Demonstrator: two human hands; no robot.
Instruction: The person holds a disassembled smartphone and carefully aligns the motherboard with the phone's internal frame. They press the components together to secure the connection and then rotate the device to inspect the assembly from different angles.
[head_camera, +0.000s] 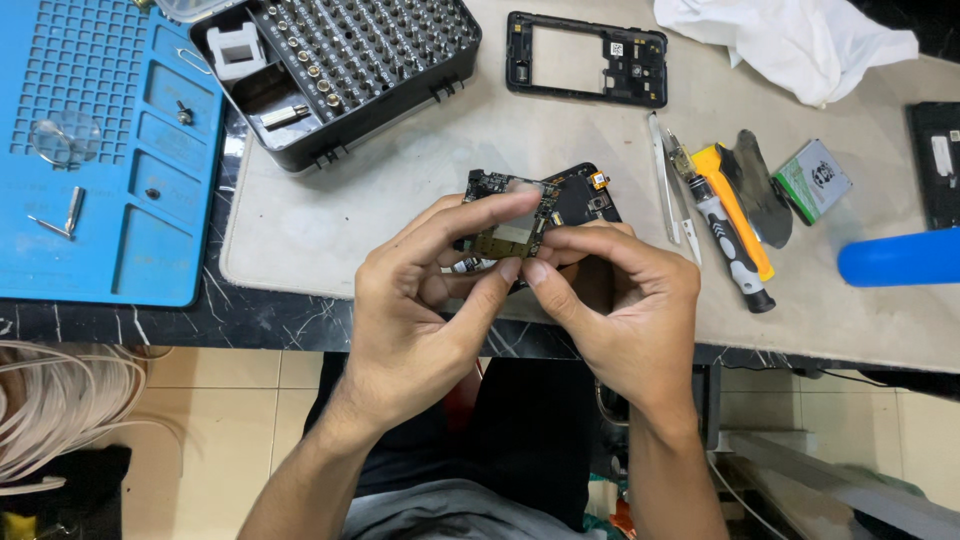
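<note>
- Hands met over the grey mat (300, 225); left hand (415, 320) and right hand (625, 315) both pinched the black circuit board (545, 205) tightly, apparently to steady it for close work.
- Fingers hid the board's lower part; small components stayed unclear.
- Screwdriver (730, 250) lay right of the board; bit case (340, 70) up-left of it.

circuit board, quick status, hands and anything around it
Left hand and right hand both pinch the circuit board above the grey mat. Screwdriver and tweezers lie to its right, apart.
</note>
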